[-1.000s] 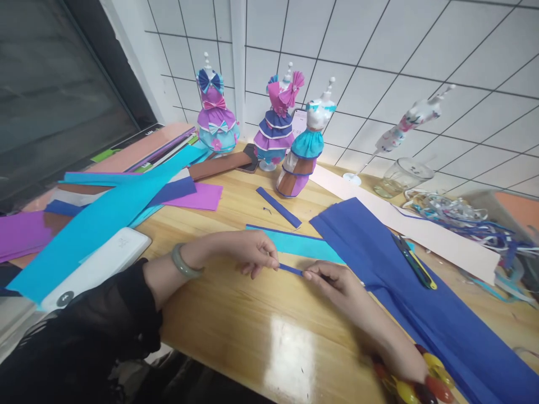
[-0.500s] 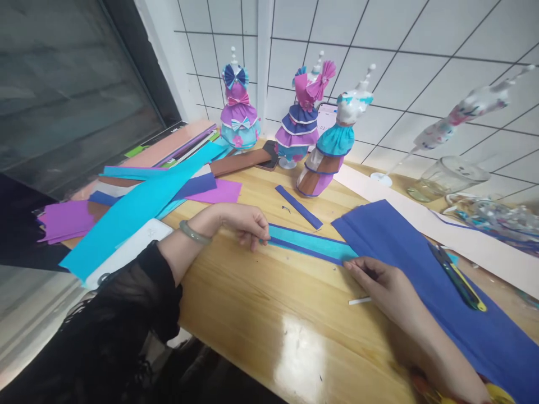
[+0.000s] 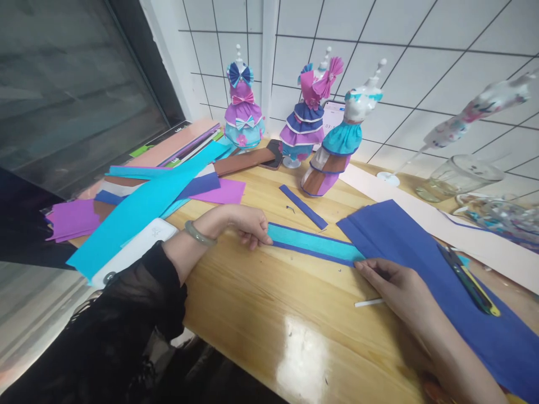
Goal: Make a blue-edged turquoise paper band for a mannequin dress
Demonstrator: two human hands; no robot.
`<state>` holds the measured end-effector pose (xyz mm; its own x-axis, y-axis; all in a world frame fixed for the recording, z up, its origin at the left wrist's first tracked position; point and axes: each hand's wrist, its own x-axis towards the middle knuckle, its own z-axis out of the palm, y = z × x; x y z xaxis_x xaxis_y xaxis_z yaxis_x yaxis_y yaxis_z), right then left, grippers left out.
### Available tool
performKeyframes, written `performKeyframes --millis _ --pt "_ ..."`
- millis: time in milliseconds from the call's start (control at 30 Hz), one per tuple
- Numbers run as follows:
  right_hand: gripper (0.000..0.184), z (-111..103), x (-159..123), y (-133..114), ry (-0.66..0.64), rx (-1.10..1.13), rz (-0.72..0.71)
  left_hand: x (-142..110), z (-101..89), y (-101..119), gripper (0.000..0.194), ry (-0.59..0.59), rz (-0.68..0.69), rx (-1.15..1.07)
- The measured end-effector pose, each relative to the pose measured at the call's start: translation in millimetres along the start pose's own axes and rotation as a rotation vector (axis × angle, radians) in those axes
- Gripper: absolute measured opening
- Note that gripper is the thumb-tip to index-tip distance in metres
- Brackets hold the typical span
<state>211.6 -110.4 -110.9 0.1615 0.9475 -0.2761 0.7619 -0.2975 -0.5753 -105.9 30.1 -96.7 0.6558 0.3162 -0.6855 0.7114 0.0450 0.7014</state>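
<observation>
A turquoise crepe paper strip [image 3: 314, 242] with dark blue borders along both long edges lies stretched across the wooden table. My left hand [image 3: 250, 225] is closed on its left end, thumb and finger pinched together. At the other end, my right hand [image 3: 389, 280] pinches the strip's lower right corner. Just behind the strip is a narrow dark blue paper piece [image 3: 303, 206] with tiny scraps near it. A short white stick [image 3: 368, 303] lies by my right hand. Large folded dark blue paper [image 3: 404, 252] spreads out to the right, partly under my right forearm.
Yellow-and-green scissors [image 3: 474, 283] rest on the blue paper. Several small dress forms, among them one in a purple dress [image 3: 243, 115], stand along the tiled wall. A glass jar [image 3: 457, 178] is at the back right. Coloured paper sheets [image 3: 155, 196] and a white phone [image 3: 138, 252] lie left.
Both hands keep their pinch on the strip. Its lower blue border now lies flatter and more even along the edge. The whole view has shifted slightly.
</observation>
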Motion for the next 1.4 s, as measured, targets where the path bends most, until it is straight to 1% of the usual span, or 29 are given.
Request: performKeyframes --millis 200,333,500,633,767,933,1100,1200,1400 --pt "0.049 -3 3 6 0.015 -0.050 0.019 1 6.2 7 0.032 0.064 -0.051 0.038" --pt "0.048 -7 4 11 0.037 -0.095 0.014 2 7.1 8 0.034 0.086 -0.067 0.067" --pt "0.043 -17 7 25 0.112 -0.173 0.031 4 7.5 4 0.032 0.105 -0.062 0.078" --pt "0.038 -22 12 37 0.168 -0.193 0.037 5 10.3 5 0.032 0.145 -0.098 0.065" --pt "0.037 -24 15 44 0.183 -0.183 0.055 5 11.4 9 0.035 0.152 -0.148 0.086" --pt "0.044 -29 15 52 0.237 -0.229 0.089 5 9.7 8 0.038 0.144 -0.150 0.108" --pt "0.033 -34 19 63 0.228 -0.243 0.047 6 8.3 5 0.038 0.144 -0.124 0.153" --pt "0.030 -35 21 67 0.222 -0.272 0.025 6 9.1 8 0.038 0.149 -0.132 0.162" --pt "0.030 -37 24 65 0.292 -0.357 0.100 6 9.2 8 0.036 0.144 -0.116 0.144"
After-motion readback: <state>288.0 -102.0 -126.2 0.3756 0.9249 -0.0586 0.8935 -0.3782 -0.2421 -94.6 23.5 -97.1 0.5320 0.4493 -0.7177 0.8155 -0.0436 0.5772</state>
